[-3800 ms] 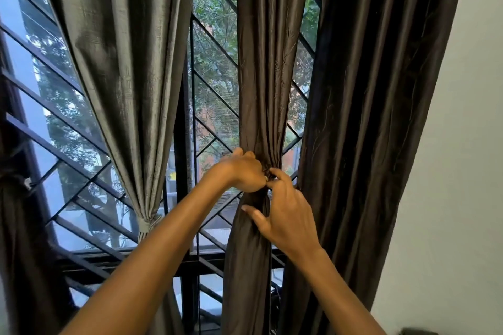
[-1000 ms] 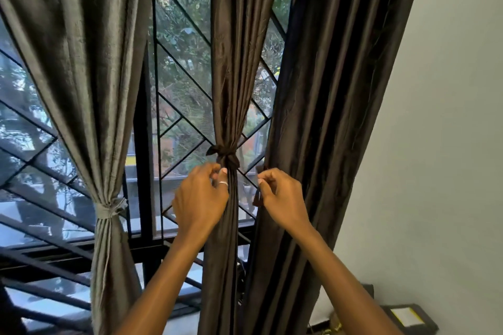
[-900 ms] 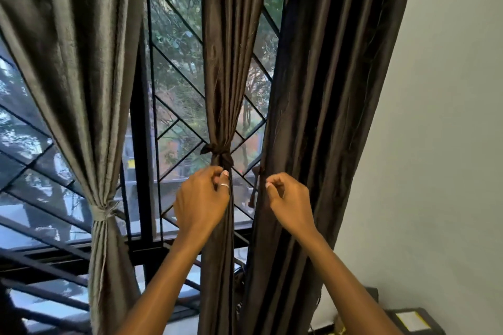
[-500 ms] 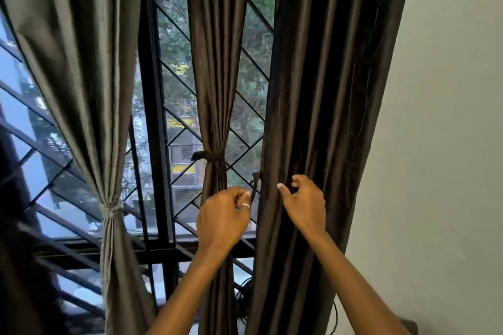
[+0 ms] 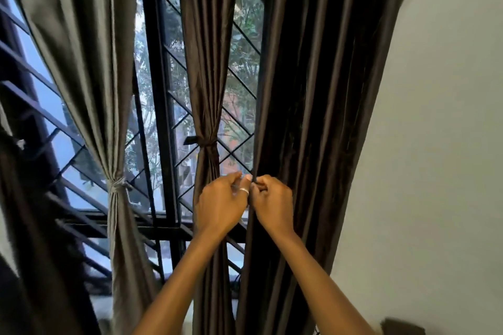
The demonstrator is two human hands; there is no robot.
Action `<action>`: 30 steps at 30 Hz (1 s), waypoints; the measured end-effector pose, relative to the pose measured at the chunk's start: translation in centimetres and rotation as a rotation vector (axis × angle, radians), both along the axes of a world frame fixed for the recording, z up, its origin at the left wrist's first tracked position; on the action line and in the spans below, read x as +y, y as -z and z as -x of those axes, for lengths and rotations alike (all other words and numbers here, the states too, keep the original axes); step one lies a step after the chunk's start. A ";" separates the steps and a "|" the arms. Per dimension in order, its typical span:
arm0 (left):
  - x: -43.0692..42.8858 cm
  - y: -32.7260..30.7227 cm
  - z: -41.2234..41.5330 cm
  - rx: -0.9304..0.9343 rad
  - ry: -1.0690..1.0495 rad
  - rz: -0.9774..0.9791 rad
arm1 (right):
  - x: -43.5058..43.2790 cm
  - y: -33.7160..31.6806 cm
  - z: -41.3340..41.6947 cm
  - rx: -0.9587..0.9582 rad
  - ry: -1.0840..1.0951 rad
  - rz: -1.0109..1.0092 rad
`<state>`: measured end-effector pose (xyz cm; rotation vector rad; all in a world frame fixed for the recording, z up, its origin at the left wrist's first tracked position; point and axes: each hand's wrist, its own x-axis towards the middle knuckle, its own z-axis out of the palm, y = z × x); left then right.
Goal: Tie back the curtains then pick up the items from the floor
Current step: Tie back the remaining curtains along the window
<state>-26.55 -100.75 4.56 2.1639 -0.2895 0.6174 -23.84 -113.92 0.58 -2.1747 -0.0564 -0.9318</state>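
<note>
Right hand (image 5: 273, 205) pinches untied curtain (image 5: 326, 90) edge; left hand (image 5: 221, 205) touching; wall (image 5: 441, 144) beside.

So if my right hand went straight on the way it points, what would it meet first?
Probably the left hand: the right hand, pinching the edge of the untied dark curtain, points up and left, and their fingertips nearly touch. Past that, the tied curtain, though depth is unclear.

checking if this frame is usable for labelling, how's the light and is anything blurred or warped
Head view: backlit by the window, dark curtain loses fold detail; left hand slightly motion-blurred; wide-angle bowing in the grey curtain and grille at left.
</note>
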 end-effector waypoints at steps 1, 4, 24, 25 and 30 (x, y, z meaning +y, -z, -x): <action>-0.3 -0.3 -0.2 0.020 -0.005 0.008 | 0.3 0.0 0.4 -0.007 -0.036 -0.017; -1.2 -1.3 -0.8 0.048 -0.020 0.007 | 1.1 -0.3 1.6 -0.032 -0.110 -0.048; -0.4 -0.5 -4.8 -0.041 -0.013 -0.105 | -5.6 -0.8 2.9 -0.149 0.426 -0.246; -0.3 -0.4 -5.1 -0.041 -0.004 -0.097 | -6.1 -1.1 3.0 -0.130 0.455 -0.252; 0.1 0.4 -6.4 -0.033 0.077 -0.092 | -6.8 -1.9 2.4 -0.040 0.351 -0.188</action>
